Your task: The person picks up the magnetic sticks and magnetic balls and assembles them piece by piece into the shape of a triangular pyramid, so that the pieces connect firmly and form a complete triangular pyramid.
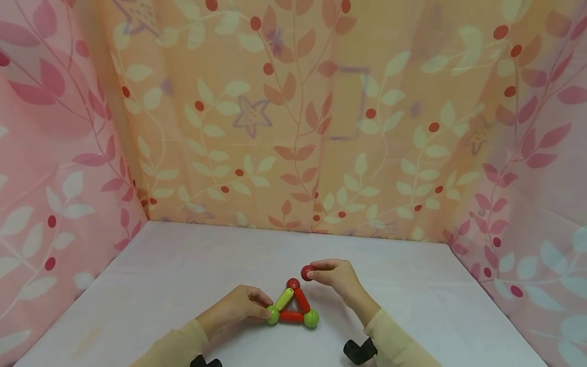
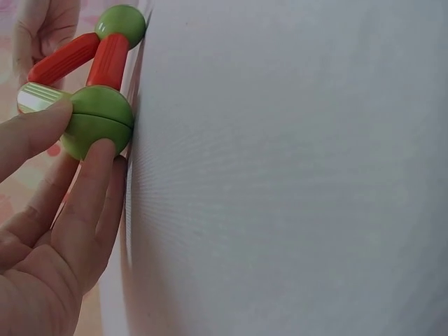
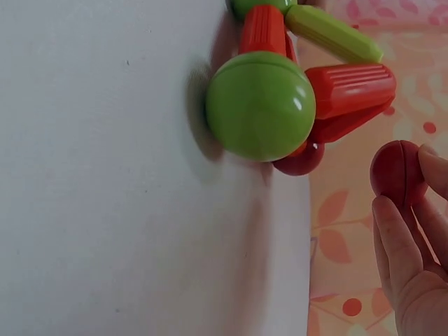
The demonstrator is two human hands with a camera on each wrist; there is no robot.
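Observation:
A small frame of toy balls and rods stands on the table. My left hand [image 1: 238,306] pinches its left green ball [image 1: 273,316] between thumb and fingers. A red rod [image 1: 291,317] runs along the table to the other green ball [image 1: 311,318]. In the right wrist view a yellow-green rod [image 3: 334,33] and a red rod [image 3: 353,89] slant up off the table, their upper ends carrying no ball. At the back sits a red ball [image 1: 292,283]. Just right of it, my right hand [image 1: 341,280] holds a second red ball [image 3: 395,173] by its fingertips, raised and apart from the frame.
A white cloth covers the table [image 1: 394,285]. Patterned fabric walls [image 1: 293,153] close off the back and both sides. Black devices are strapped near both wrists, the right one [image 1: 359,351] beside the sleeve.

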